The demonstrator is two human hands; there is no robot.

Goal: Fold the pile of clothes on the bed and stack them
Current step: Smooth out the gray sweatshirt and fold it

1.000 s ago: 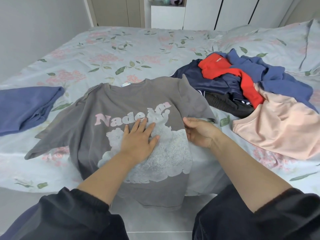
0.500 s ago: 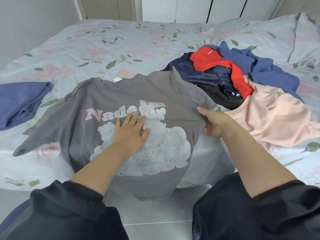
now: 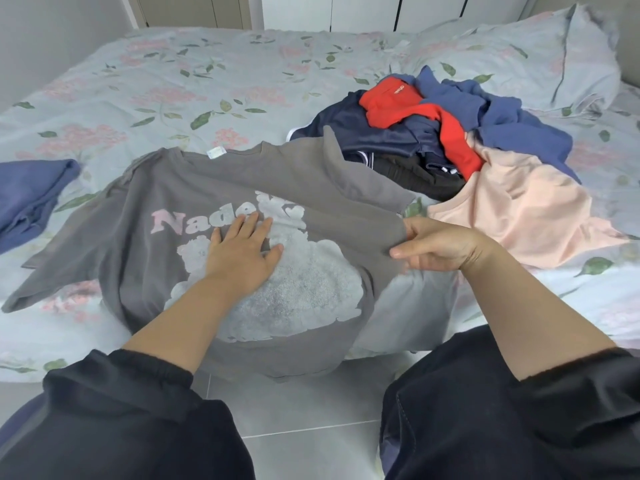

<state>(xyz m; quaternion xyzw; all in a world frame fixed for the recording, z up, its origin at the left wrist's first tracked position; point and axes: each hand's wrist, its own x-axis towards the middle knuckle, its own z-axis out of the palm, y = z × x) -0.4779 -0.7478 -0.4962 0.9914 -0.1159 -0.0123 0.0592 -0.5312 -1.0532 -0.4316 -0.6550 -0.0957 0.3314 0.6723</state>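
Note:
A grey T-shirt [image 3: 145, 258] with a pale printed picture lies spread on the bed's near edge, its hem hanging over the side. My left hand [image 3: 242, 252] presses flat on the print, fingers straight. My right hand [image 3: 440, 245] grips the shirt's right side edge just below the sleeve and lifts it off the bed. The unfolded pile [image 3: 450, 140] lies at the right: red, blue, navy, black and peach garments. A folded blue garment [image 3: 27, 195] sits at the far left.
The bed [image 3: 180, 84] has a floral pale cover, and a pillow [image 3: 519, 60] lies at its back right. Wardrobe doors stand behind the bed. Grey floor tiles [image 3: 294, 410] show between my dark sleeves at the bottom.
My right hand moved from the shirt's middle out to its right edge, took hold of it and raised it. My left hand stayed flat on the print.

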